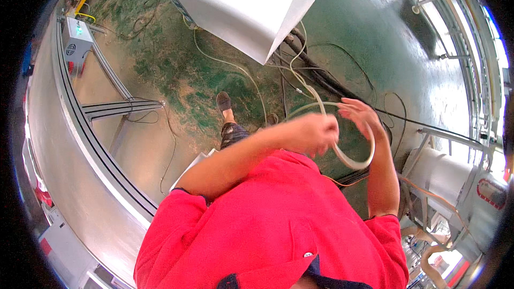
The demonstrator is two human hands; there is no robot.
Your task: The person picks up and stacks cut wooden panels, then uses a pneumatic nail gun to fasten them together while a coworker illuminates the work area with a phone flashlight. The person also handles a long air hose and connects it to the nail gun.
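My left hand point(317, 132), slightly blurred, is closed around a loop of pale flexible tubing point(350, 164) in front of my chest. My right hand point(362, 116) is at the loop's upper right, its fingers curved along the tubing. One strand meets its fingertips, and the loop comes out below the palm. The loop hangs down between my two forearms. From my left hand, more tubing runs up and away toward the floor beneath a white box-shaped cabinet point(241, 5).
Thick dark cables point(316, 75) lie bundled on the worn green floor point(182, 83). At left stand a metal-profile frame point(110, 108) and a grey box with a fan grille point(78, 40). A metal-framed machine point(439, 174) is at right. My shod foot point(224, 101) shows ahead.
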